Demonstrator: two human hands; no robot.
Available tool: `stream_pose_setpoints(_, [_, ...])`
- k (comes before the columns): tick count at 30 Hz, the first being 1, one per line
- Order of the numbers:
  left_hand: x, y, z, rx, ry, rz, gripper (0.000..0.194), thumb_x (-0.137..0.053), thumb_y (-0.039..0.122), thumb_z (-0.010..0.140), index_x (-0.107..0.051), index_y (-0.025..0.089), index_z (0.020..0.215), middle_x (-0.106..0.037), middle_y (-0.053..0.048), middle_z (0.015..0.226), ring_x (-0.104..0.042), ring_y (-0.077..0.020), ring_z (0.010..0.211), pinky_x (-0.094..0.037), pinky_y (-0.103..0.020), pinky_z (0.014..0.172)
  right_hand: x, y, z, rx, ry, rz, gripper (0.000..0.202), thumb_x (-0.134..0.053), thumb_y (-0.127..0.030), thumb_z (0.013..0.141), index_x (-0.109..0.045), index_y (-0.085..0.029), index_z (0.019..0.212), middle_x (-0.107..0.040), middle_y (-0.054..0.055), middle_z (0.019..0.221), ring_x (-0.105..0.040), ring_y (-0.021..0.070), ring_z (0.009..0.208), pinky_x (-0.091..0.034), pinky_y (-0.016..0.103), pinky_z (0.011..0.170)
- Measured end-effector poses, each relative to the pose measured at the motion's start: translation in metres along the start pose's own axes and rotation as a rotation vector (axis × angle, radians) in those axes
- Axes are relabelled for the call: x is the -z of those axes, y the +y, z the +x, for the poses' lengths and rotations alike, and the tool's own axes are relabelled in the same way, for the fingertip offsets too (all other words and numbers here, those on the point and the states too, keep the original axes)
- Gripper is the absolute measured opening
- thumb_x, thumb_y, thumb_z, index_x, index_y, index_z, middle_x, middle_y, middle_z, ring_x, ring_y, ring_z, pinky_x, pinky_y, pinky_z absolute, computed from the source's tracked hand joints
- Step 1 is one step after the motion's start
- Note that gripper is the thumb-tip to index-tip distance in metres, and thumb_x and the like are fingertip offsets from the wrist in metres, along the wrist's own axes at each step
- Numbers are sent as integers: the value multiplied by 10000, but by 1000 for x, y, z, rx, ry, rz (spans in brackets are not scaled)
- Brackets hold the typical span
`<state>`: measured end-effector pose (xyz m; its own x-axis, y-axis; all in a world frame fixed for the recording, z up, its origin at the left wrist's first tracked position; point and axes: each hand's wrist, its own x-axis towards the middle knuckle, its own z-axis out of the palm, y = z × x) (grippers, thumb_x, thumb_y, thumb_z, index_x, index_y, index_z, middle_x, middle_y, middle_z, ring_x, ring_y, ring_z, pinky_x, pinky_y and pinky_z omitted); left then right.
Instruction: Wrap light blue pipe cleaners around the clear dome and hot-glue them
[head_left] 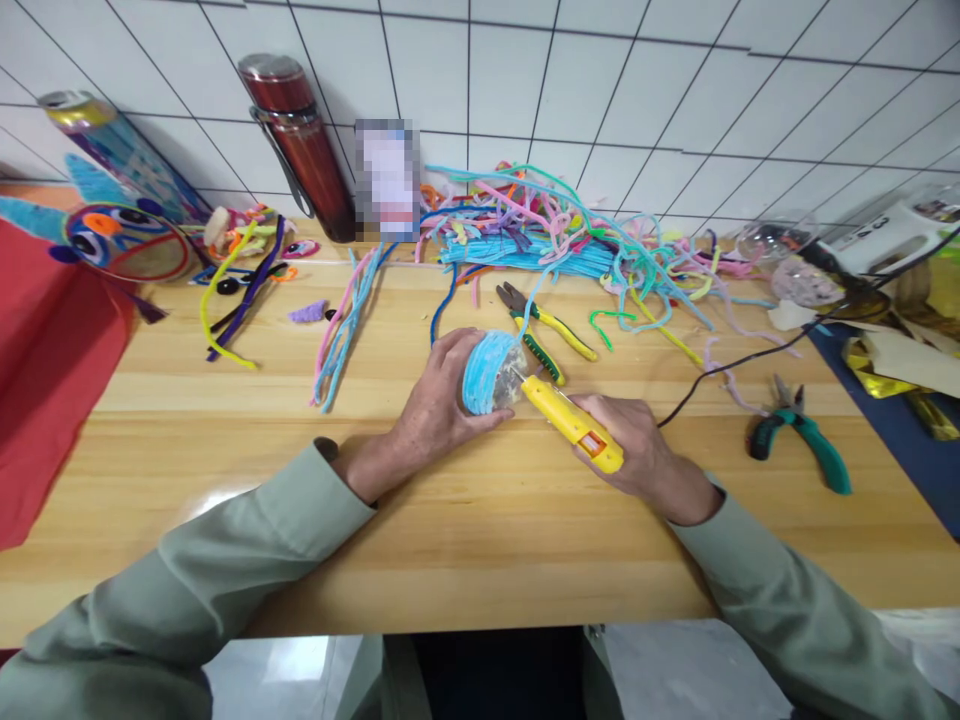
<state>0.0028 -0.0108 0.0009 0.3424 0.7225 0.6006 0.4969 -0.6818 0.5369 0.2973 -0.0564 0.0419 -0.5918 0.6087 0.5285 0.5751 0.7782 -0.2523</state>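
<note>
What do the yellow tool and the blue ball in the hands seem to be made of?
Yellow tool: probably hard plastic, its body smooth and slightly shiny. Blue ball: matt, fuzzy strands outside, perhaps chenille; its bare part looks translucent, maybe plastic or glass.

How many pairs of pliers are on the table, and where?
2. The yellow-green pliers lie in front of the pipe-cleaner heap; the teal-handled pliers lie to the right of the right hand. The heap could hide more.
</note>
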Motion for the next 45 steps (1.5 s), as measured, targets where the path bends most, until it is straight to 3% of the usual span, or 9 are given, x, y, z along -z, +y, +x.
stream_pose_setpoints(9, [0, 1, 1, -8, 15, -3, 1049, -980, 474, 806, -365, 309, 1640, -558, -161, 1555, -579, -388, 1478, -557, -620, 1229, 1, -2, 2, 22, 29, -6, 260, -586, -157, 1025, -613, -233, 1272, -830, 64, 952, -791, 230, 745, -600, 331, 645])
stream_pose_setpoints(22, [0, 0, 1, -1, 1, -4, 1016, -959, 512, 825, -381, 302, 1635, -567, -153, 1561, -575, -382, 1482, -539, -619, 1243, 2, -3, 4, 41, 24, -27, 175, -550, -169, 1051, -587, -226, 1212, -801, 47, 884, -764, 210, 689, -543, 313, 590])
stream_pose_setpoints(45, [-1, -2, 1, -20, 2, -20, 1031, -954, 506, 836, -353, 331, 1656, -544, -149, 1568, -576, -387, 1488, -541, -631, 1248, 1, -5, 4, 22, 10, 4, 199, -565, -147, 1028, -607, -232, 1203, -781, 30, 853, -732, 208, 667, -531, 311, 599])
